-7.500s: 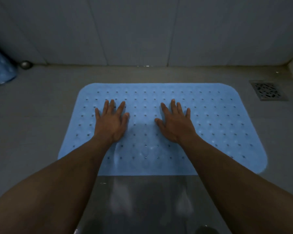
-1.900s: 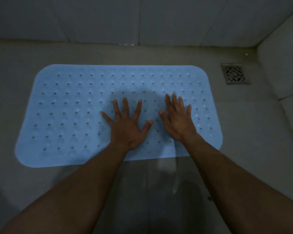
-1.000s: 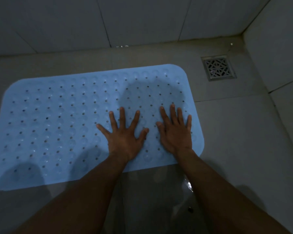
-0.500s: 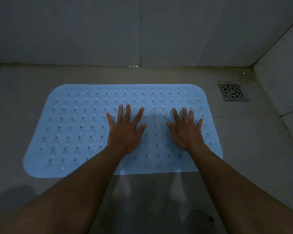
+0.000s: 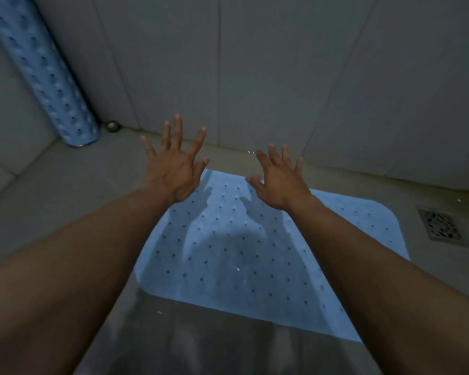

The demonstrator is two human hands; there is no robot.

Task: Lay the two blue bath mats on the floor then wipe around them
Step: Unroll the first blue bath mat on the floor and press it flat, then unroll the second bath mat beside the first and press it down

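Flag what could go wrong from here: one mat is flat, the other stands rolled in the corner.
1. The rolled mat stands tilted in the corner; a one-handed grab by the left hand may tip it.
2. The floor near the flat mat looks glossy, perhaps wet: a mat could slide on it.
3. Laid to the right, that rolled mat might cover the drain.
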